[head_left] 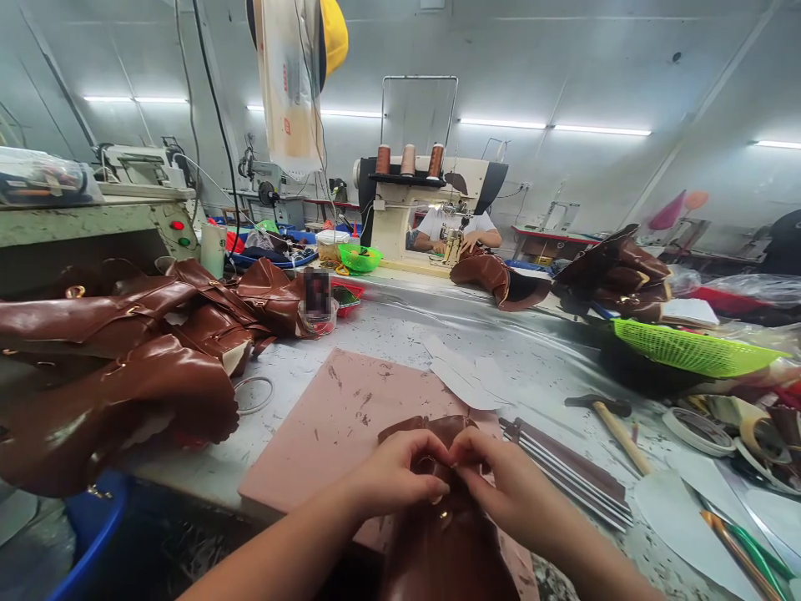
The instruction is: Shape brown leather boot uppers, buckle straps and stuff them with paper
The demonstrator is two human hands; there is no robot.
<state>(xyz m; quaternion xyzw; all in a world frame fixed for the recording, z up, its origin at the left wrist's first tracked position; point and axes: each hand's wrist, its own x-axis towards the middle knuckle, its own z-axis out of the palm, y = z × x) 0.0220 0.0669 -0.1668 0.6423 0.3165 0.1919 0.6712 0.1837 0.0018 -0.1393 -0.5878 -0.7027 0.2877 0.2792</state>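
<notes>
A brown leather piece [438, 551] with a gold-coloured metal fitting [445, 515] lies in front of me, over the near edge of a pinkish board [325, 417]. My left hand [400, 472] is closed above it, thumb and index finger curled toward the fitting. From the other side, my right hand [497, 476] is closed too, its fingertips meeting those of my left. Whatever small part the fingertips pinch is hidden between them. Just right of my right hand lie dark brown strips with white edges [572, 476].
Brown leather bag parts [125, 384] are heaped at left. Paper pieces [469, 376], a hammer [622, 434], tape rolls [697, 430] and a green basket [694, 346] lie on the right. Behind stands a sewing machine [400, 221], where another person [460, 229] works.
</notes>
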